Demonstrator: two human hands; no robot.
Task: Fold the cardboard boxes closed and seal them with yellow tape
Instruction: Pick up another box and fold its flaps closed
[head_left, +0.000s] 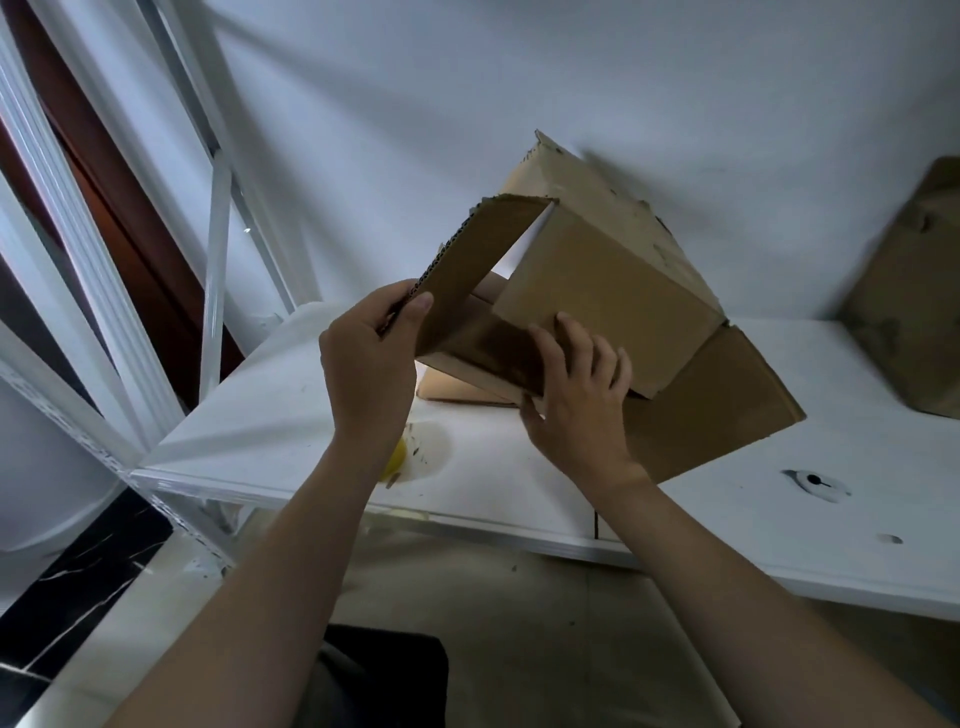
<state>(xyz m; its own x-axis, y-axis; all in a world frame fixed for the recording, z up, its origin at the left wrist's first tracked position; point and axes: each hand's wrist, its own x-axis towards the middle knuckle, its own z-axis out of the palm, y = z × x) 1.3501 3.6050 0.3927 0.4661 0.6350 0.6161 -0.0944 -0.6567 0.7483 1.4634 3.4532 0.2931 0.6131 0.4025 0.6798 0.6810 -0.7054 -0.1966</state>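
White shelf (519, 467): left hand (369, 364), gripping cardboard box (613, 296), half hides yellow tape (397, 457).

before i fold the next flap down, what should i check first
1. Left hand has a grip on the raised left flap: ok, it pinches the flap's edge.
2. Right hand keeps the near flap down: ok, fingers on top.
3. Far flap folded in: ok.
4. Right flap folded in: not ok, it lies open.
5. Yellow tape close by: ok, on the white shelf, mostly hidden behind the left forearm.
6. Underside of the box sealed: cannot tell.
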